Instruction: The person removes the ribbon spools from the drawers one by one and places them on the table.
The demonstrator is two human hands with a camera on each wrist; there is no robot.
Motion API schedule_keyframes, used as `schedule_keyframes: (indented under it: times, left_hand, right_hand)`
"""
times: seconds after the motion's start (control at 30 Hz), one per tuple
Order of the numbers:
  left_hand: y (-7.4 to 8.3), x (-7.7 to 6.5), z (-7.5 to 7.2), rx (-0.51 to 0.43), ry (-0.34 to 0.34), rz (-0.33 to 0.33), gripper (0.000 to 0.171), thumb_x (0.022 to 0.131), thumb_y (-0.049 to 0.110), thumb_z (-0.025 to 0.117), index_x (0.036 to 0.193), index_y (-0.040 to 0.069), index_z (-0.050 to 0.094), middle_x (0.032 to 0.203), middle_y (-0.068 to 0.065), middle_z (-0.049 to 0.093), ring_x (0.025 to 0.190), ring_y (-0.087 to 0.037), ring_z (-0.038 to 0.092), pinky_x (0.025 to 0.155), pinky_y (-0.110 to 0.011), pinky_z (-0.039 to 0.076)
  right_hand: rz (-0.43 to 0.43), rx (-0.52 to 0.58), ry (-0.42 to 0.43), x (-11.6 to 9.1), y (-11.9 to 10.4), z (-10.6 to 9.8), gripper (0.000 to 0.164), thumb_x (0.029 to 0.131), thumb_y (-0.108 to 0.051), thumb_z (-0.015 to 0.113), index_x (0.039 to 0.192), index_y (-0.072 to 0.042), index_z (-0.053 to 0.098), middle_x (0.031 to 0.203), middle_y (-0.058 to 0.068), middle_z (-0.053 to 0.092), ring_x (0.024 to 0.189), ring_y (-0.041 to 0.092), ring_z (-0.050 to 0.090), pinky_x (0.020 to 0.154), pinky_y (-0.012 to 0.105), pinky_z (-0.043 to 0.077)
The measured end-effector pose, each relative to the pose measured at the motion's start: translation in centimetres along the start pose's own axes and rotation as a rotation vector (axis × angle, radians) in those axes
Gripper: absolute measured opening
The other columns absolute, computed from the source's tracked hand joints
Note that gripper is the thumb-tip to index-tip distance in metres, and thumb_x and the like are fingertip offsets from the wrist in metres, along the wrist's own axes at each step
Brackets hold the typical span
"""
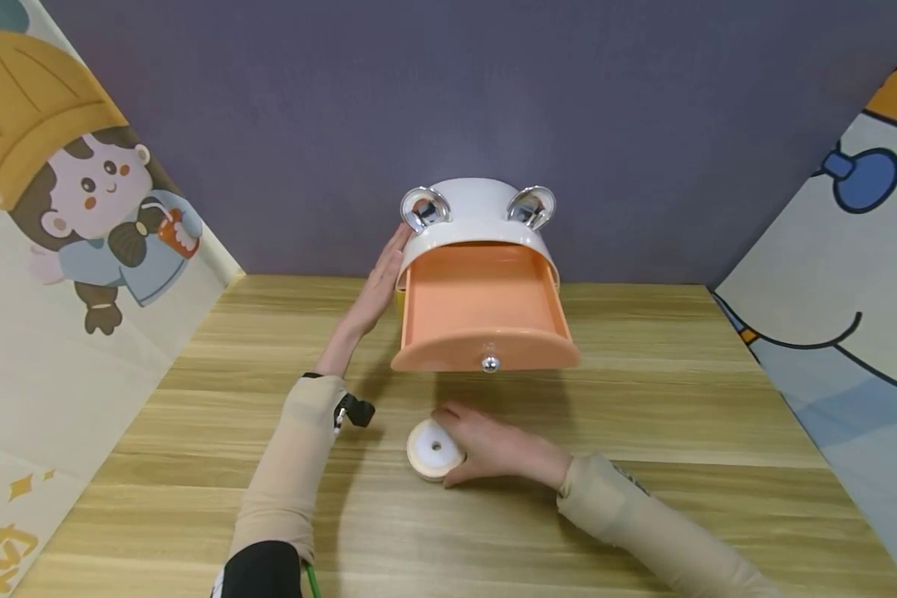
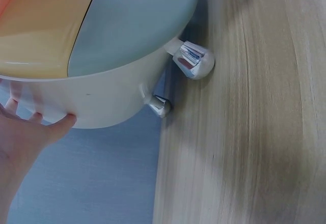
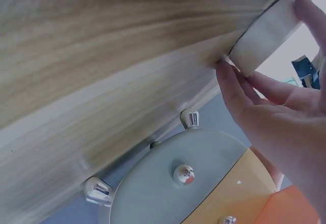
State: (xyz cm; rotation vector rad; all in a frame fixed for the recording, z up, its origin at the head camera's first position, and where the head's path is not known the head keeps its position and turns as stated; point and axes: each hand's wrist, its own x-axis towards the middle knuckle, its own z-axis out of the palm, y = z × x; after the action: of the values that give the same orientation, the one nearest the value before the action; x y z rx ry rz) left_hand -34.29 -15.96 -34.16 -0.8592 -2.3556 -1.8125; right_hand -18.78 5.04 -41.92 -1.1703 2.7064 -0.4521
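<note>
There, on the wooden tabletop, the round white disc was gripped, its rim caught between the thumb and bent fingers of the right hand! Just beyond, the orange drawer was seen jutting far out from the white-shelled cabinet. Against the cabinet's left side the left hand was laid, fingers extended, that surface merely touched! Behind it all, a dark blue-grey wall was seen.
</note>
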Motion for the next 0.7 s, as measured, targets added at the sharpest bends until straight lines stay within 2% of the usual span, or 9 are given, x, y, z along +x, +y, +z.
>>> schedule_keyframes:
  times: [0.13,0.23,0.33,0.43,0.5,0.57,0.7]
  left_hand:
    - [-0.3,-0.2,0.0,-0.019,-0.002,-0.007,0.052,0.109,0.023,0.019,0.16,0.015,0.015,0.17,-0.005,0.001,0.157,-0.024,-0.001,0.127,-0.053,0.0]
    - [-0.3,-0.3,0.0,-0.029,-0.004,-0.009,0.052,0.109,0.023,0.02,0.16,0.015,0.016,0.17,-0.005,0.002,0.157,-0.024,-0.001,0.127,-0.053,0.001]
    - [-0.2,-0.4,0.0,-0.029,0.004,-0.002,0.052,0.109,0.023,0.02,0.16,0.016,0.016,0.17,-0.004,0.002,0.157,-0.024,-0.001,0.127,-0.053,0.0]
    - [-0.1,-0.4,0.0,-0.012,0.014,0.009,0.052,0.109,0.021,0.02,0.16,0.015,0.016,0.17,-0.005,0.003,0.157,-0.024,-0.001,0.127,-0.053,0.0]
    - [0.0,-0.4,0.0,0.003,0.017,0.017,0.052,0.108,0.02,0.02,0.16,0.014,0.016,0.17,-0.005,0.003,0.157,-0.024,-0.001,0.127,-0.052,-0.001]
    - [0.0,-0.3,0.0,0.019,0.018,0.025,0.052,0.108,0.02,0.02,0.16,0.013,0.017,0.17,-0.006,0.004,0.157,-0.024,0.0,0.127,-0.052,-0.001]
    - [0.1,-0.3,0.1,0.026,0.013,0.028,0.052,0.108,0.02,0.02,0.16,0.014,0.017,0.17,-0.006,0.004,0.157,-0.024,0.001,0.127,-0.053,0.0]
  right_hand:
    - [0.001,0.032,0.021,-0.5,-0.2,-0.4,0.091,0.072,-0.044,0.087,0.141,0.001,0.049,0.137,0.015,0.054,0.122,0.027,0.056,0.104,0.04,0.05]
    - [-0.004,0.109,0.094,-1.1,-0.5,-1.3,0.079,0.077,-0.044,0.083,0.137,-0.002,0.055,0.13,0.012,0.062,0.115,0.024,0.062,0.098,0.038,0.054]
    - [-0.002,0.332,0.165,-1.8,-1.0,-2.4,0.054,0.086,-0.038,0.076,0.127,-0.006,0.062,0.112,0.006,0.071,0.097,0.014,0.067,0.083,0.029,0.058]
    - [0.026,0.683,0.168,-2.6,-1.5,-3.5,0.038,0.095,-0.028,0.068,0.124,-0.004,0.063,0.103,0.01,0.071,0.086,0.009,0.067,0.075,0.029,0.06]
    - [0.077,0.867,0.166,-3.0,-1.8,-4.2,0.036,0.1,-0.027,0.06,0.125,-0.003,0.061,0.105,0.014,0.07,0.087,0.007,0.067,0.077,0.031,0.061]
    - [0.125,1.005,0.175,-3.3,-2.0,-4.8,0.039,0.103,-0.029,0.053,0.128,0.0,0.058,0.108,0.017,0.068,0.087,0.009,0.068,0.079,0.035,0.061]
    - [0.195,1.134,0.231,-3.5,-2.2,-5.8,0.046,0.107,-0.037,0.042,0.129,0.001,0.057,0.104,0.008,0.068,0.085,0.01,0.067,0.079,0.032,0.06]
